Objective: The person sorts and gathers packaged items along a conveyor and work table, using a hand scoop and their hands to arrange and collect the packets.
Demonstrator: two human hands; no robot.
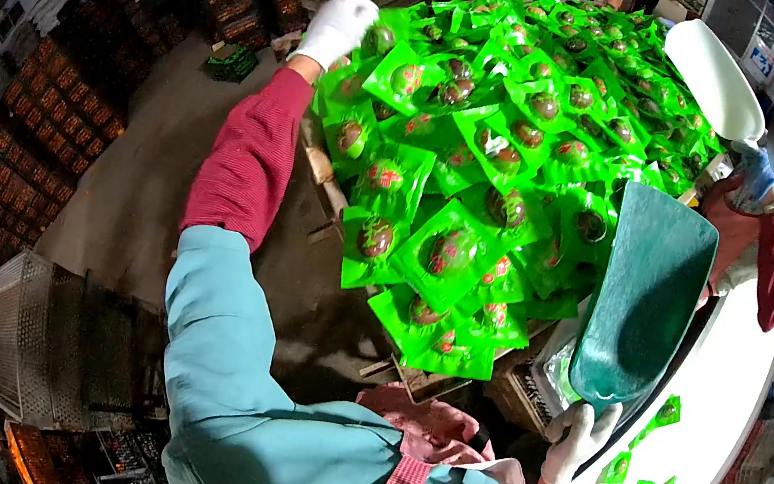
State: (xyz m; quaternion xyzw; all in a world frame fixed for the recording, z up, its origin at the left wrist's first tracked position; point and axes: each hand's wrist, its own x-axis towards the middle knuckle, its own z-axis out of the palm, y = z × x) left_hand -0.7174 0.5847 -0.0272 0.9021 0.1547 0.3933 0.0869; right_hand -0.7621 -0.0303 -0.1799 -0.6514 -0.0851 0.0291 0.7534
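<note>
A big heap of shiny green packets fills the middle; each holds a brown, egg-like thing behind a clear window. White-gloved, my left hand is at the far left edge of this heap with its fingers curled in. Packets lie right beside its fingertips, but what it grips, if anything, is hidden. My right hand, also gloved, grips the near end of a dark green scoop. The scoop is tilted up with its wide mouth away from me, at the right side of the heap, and no packets show inside it.
At right, a co-worker's blue-gloved hand holds a white scoop over the heap. Several packets lie on a curved white table. A wire crate stands at lower left; stacked crates line the wall.
</note>
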